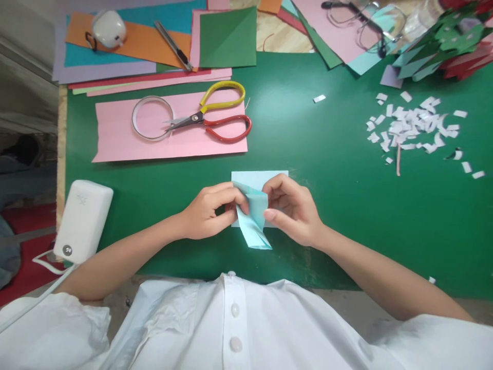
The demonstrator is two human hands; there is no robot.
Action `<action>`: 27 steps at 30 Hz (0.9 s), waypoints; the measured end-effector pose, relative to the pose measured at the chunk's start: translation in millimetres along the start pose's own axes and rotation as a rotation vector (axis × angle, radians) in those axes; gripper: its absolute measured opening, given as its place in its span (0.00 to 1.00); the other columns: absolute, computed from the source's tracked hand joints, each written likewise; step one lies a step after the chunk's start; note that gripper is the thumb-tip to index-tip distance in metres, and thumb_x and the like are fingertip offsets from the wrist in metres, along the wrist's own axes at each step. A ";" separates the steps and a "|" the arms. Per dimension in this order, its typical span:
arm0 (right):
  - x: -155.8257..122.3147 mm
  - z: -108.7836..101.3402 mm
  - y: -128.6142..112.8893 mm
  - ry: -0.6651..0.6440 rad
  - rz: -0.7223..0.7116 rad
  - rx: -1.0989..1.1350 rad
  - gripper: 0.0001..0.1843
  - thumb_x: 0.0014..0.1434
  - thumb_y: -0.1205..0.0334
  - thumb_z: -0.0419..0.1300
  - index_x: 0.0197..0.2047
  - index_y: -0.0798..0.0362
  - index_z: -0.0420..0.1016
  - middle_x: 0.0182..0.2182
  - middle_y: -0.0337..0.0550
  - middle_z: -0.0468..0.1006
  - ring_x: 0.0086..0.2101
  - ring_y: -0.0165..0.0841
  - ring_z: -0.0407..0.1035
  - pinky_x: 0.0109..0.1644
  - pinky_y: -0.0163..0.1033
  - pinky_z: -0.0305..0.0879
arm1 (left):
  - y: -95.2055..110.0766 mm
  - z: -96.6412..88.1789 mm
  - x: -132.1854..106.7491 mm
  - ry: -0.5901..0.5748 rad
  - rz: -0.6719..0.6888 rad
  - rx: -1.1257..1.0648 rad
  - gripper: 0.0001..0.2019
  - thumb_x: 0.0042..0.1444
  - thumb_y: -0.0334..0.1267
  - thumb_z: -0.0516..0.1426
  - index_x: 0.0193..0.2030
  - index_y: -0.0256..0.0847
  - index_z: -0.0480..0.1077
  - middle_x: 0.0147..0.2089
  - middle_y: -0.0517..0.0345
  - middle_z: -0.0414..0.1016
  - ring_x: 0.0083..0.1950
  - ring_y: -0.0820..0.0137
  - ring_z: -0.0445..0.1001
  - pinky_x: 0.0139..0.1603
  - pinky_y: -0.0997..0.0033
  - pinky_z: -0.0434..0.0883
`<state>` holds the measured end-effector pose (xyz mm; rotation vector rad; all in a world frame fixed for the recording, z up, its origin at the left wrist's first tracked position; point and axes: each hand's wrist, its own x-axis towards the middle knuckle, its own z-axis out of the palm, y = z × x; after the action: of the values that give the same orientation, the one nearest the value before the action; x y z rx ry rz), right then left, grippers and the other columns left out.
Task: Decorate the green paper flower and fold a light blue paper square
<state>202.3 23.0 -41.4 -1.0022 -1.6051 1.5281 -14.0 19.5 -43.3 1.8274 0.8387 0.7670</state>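
A folded light-blue sheet of paper (pixel 256 218) is held up between my hands, its folds partly spread. My left hand (pixel 211 209) is closed on its left side, the index finger reaching inside a fold. On the right, my right hand (pixel 295 210) pinches the paper's right edge, with some fingers curled out of sight behind it. Beneath them a paler blue sheet (pixel 241 177) lies flat on the green table. Farther back, scissors (pixel 196 118) with one yellow and one red handle rest on a pink sheet (pixel 127 146), their tips over a roll of tape (pixel 133 119).
At the left stands a white power bank (pixel 84 221) with a cable. Stacked coloured paper (pixel 227 38), a utility knife (pixel 173 46) and a white case (pixel 109 28) lie at the back left. Glasses (pixel 362 23), a paper flower (pixel 450 46) and white scraps (pixel 414 123) are at right.
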 end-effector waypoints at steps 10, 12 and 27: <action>1.4 5.6 -2.9 0.102 0.161 -0.094 0.11 0.60 0.60 0.59 0.28 0.50 0.61 0.17 0.30 0.62 0.18 0.23 0.58 0.21 0.32 0.52 | -1.8 7.3 0.3 0.038 0.090 0.144 0.12 0.56 0.20 0.53 0.37 0.42 0.71 0.50 0.53 0.62 0.37 0.77 0.69 0.36 0.73 0.70; 1.5 6.5 -2.5 0.128 0.187 -0.059 0.13 0.60 0.59 0.59 0.27 0.50 0.60 0.17 0.30 0.63 0.17 0.23 0.59 0.20 0.32 0.53 | -4.0 10.6 -1.1 0.109 0.156 0.273 0.10 0.55 0.23 0.57 0.38 0.42 0.71 0.55 0.51 0.60 0.41 0.74 0.70 0.37 0.71 0.70; 1.2 8.9 -3.3 0.112 0.131 -0.081 0.05 0.60 0.60 0.59 0.38 0.50 0.67 0.20 0.30 0.68 0.18 0.24 0.62 0.22 0.32 0.58 | 2.5 11.5 -0.6 0.223 0.673 0.785 0.12 0.49 0.27 0.64 0.23 0.43 0.65 0.34 0.70 0.80 0.37 0.70 0.73 0.38 0.66 0.64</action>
<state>193.7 20.0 -38.7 -1.2365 -1.5599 1.4741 -4.6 12.6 -45.1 2.8394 0.7074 1.1809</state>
